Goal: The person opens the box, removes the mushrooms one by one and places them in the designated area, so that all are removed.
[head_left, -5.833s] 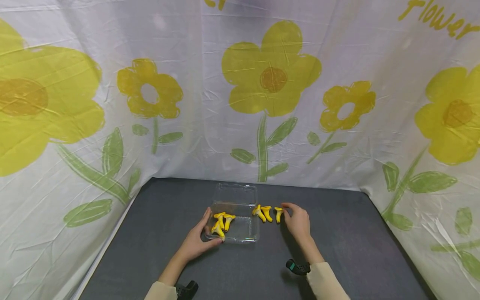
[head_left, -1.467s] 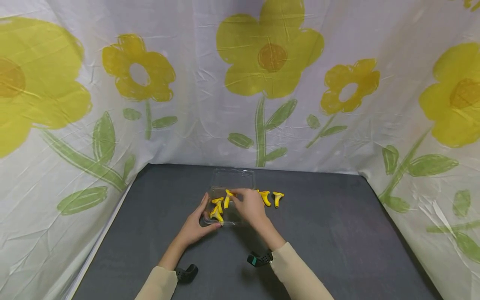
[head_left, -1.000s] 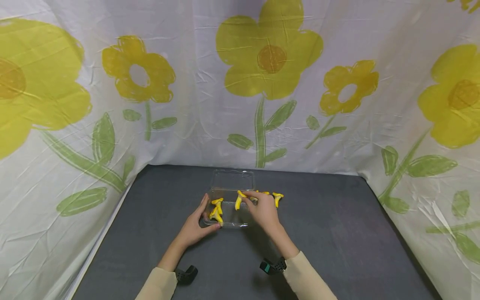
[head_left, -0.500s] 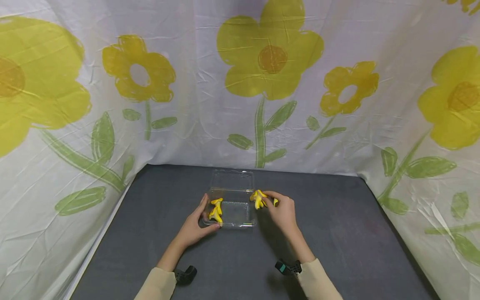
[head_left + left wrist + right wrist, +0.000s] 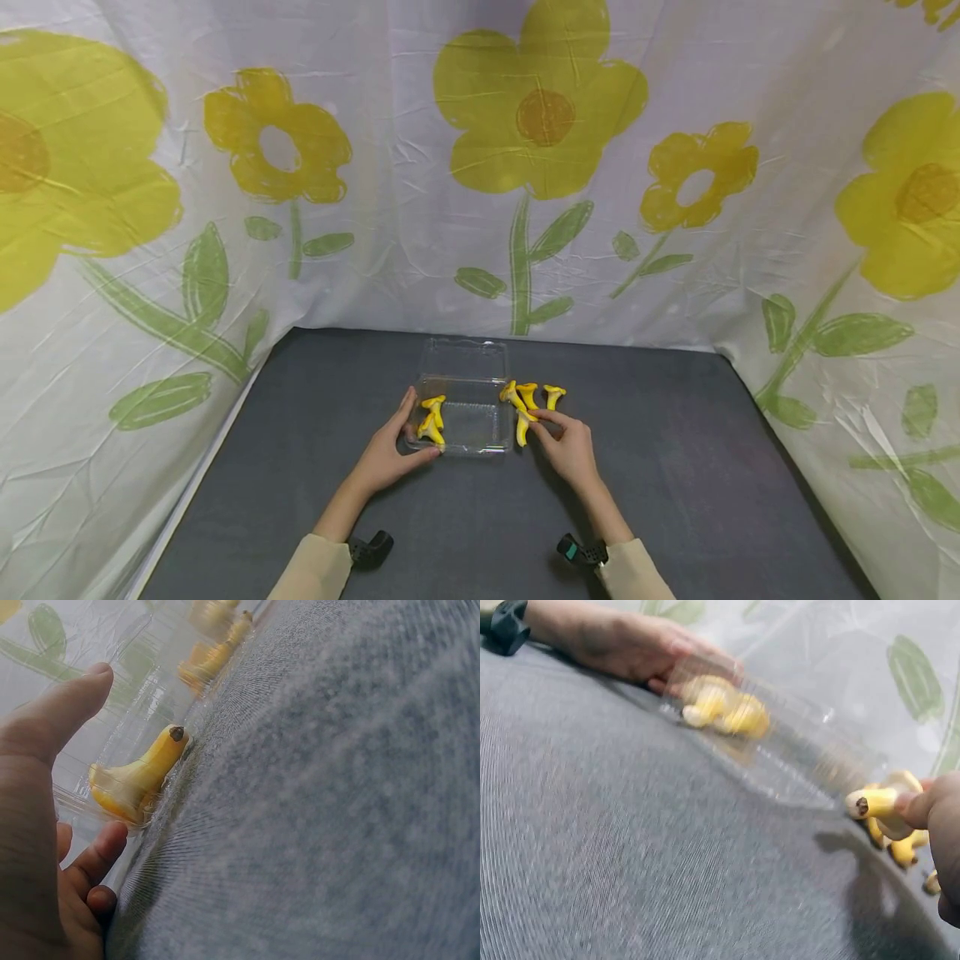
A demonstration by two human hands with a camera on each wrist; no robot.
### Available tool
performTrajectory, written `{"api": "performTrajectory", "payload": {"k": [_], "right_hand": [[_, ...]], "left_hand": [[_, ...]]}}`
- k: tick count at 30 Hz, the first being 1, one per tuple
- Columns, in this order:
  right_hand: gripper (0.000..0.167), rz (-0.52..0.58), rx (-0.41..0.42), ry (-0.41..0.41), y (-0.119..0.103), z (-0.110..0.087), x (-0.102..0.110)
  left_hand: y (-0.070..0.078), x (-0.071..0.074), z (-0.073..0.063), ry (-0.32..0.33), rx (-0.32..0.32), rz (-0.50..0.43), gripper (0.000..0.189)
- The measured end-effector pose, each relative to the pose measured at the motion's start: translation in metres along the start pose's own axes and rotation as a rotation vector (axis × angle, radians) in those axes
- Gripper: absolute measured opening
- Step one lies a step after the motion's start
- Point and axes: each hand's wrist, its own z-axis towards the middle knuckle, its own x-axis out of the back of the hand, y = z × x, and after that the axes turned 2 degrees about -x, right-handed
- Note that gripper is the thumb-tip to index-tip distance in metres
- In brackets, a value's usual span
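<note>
A clear plastic clamshell box (image 5: 474, 429) stands on the dark table, its lid (image 5: 465, 360) folded back. My left hand (image 5: 386, 457) holds the box at its left end, thumb at the front and fingers along the left side. Inside, near that hand, lie yellow chanterelle-like mushrooms (image 5: 431, 429); one mushroom (image 5: 139, 772) shows close up behind the clear wall in the left wrist view. To the right of the box my right hand (image 5: 572, 450) pinches another yellow mushroom (image 5: 522, 429) by its cap, stem pointing down. In the right wrist view this mushroom (image 5: 881, 801) sits at the fingertips.
Several more mushrooms lie in a row just right of the box, among them one mushroom (image 5: 527, 394) in the middle and another mushroom (image 5: 554, 396) at the right end. A white cloth (image 5: 390, 275) printed with yellow flowers hangs behind and beside the table (image 5: 675, 467).
My right hand has taken a mushroom out of the box, carried it right past the wall, then lowered it toward me in front of the row. The left hand has stayed on the box.
</note>
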Motion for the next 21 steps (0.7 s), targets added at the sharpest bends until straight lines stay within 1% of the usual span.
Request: {"api": "performTrajectory", "payload": {"k": [5,9,14,21], "right_hand": [[0.017,0.038,0.0,-0.051,0.0065,-0.0022,-0.0028],[0.017,0.032,-0.001,-0.073,0.0093,-0.0013,-0.0048],[0.019,0.026,0.005,-0.096,0.0101,0.0012,-0.0081],[0.022,0.032,-0.027,-0.12,0.0115,-0.0001,-0.0104]], "left_hand": [[0.0003,-0.0007,0.0009,0.003,0.001,0.006,0.117],[0.0009,-0.0014,0.0012,-0.003,0.008,0.006,0.117],[0.0016,-0.0014,0.0004,0.007,0.012,-0.002,0.117],[0.0004,-0.0012,-0.0003,0.009,0.002,0.005,0.115]]}}
